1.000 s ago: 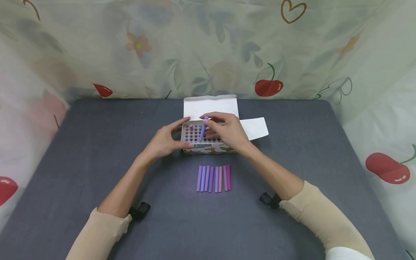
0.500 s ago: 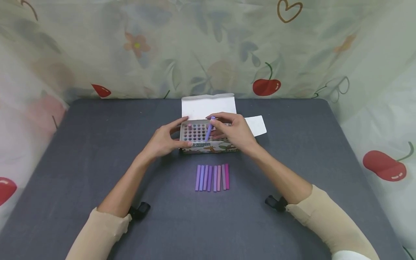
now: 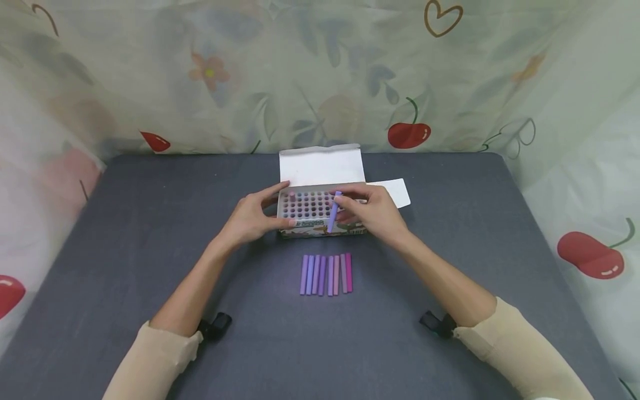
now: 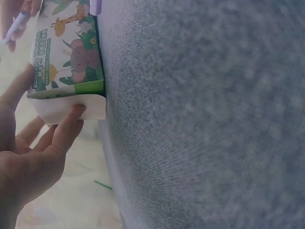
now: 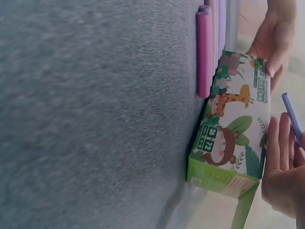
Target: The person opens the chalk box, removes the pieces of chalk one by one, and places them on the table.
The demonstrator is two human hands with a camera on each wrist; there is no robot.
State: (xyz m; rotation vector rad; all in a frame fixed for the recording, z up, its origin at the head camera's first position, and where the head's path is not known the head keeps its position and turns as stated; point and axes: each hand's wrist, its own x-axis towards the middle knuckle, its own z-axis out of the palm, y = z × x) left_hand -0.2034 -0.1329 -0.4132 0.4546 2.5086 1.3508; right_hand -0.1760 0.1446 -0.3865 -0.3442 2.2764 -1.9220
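A printed cardboard chalk box stands on the table with its lid folded back, showing a grid of holes. My left hand holds its left end, thumb at the front edge and fingers behind; in the left wrist view fingertips touch the white end flap. Between thumb and fingers my right hand pinches a light purple chalk stick, tilted over the box's front edge. One pink chalk pokes up at the back left of the grid. The right hand hides the box's right part.
Several purple, pink and magenta chalk sticks lie side by side in front of the box. A white side flap sticks out to the right. Behind the dark grey table hangs a patterned curtain.
My right hand has moved right and slightly towards me with the purple chalk, from over the middle of the grid to the front edge. The left hand keeps its hold on the box.
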